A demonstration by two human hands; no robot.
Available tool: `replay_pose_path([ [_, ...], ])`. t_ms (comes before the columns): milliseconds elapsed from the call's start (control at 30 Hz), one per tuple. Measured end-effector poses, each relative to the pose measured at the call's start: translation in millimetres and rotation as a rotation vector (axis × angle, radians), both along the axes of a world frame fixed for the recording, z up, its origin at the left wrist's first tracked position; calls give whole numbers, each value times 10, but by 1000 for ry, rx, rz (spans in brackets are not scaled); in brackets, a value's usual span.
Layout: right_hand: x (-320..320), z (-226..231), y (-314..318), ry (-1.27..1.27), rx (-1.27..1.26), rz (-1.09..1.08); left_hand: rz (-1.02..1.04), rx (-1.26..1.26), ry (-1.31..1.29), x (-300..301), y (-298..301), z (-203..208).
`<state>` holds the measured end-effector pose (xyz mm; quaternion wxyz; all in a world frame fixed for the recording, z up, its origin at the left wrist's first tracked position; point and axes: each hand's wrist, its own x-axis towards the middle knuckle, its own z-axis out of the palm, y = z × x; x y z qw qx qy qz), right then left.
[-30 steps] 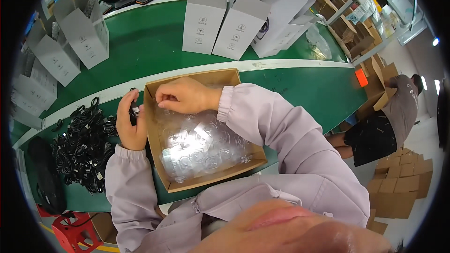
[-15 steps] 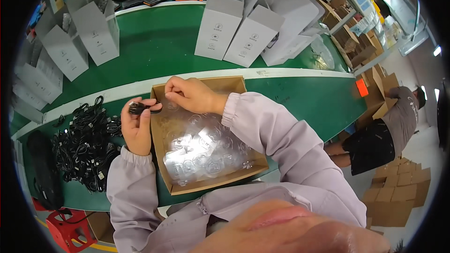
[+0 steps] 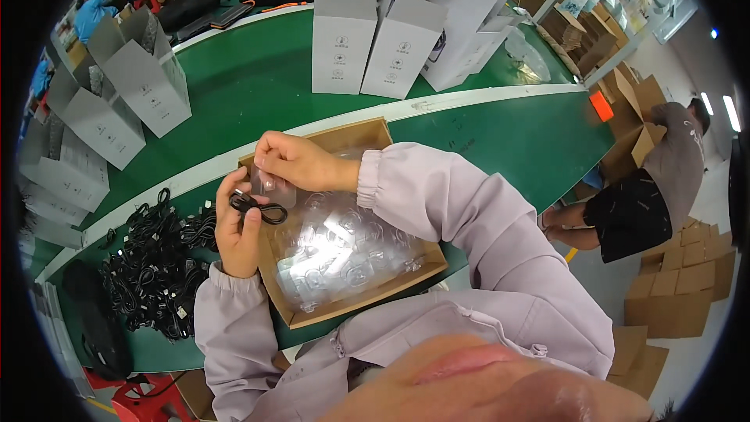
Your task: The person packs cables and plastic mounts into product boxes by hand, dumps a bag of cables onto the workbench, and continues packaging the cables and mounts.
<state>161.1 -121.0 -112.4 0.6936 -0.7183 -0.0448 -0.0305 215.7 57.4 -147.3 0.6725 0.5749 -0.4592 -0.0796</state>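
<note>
My left hand (image 3: pixel 238 238) is closed around a small coiled black cable (image 3: pixel 269 212), its loop sticking out past the fingers. Close beside it, my right hand (image 3: pixel 301 162) pinches the top of a thin, clear plastic piece (image 3: pixel 281 191), which hangs between the two hands. Whether it is a bag or a moulded shell, I cannot make out. Both hands are over the far left corner of an open cardboard box (image 3: pixel 367 297). Inside lie several shiny, clear plastic pieces (image 3: pixel 344 246) with round embossed shapes.
A heap of coiled black cables (image 3: pixel 148 266) lies left of the box, beside a black pouch (image 3: pixel 90 320). White cartons with raised flaps (image 3: pixel 340 47) stand beyond a pale rail on the green table (image 3: pixel 508 137). Another person (image 3: pixel 648 180) bends over cardboard boxes at the right.
My right hand now holds up a clear plastic piece, which shows beside the left hand. The cable has turned so its loop faces the box. The view has shifted slightly.
</note>
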Motion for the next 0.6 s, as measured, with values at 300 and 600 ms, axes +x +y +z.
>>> replay_pose_path([
  [300, 40, -54, 75, 212, 114, 188, 62, 121, -174, 71, 101, 3],
  [600, 113, -71, 146, 231, -91, 255, 107, 45, -64, 112, 100, -48],
])
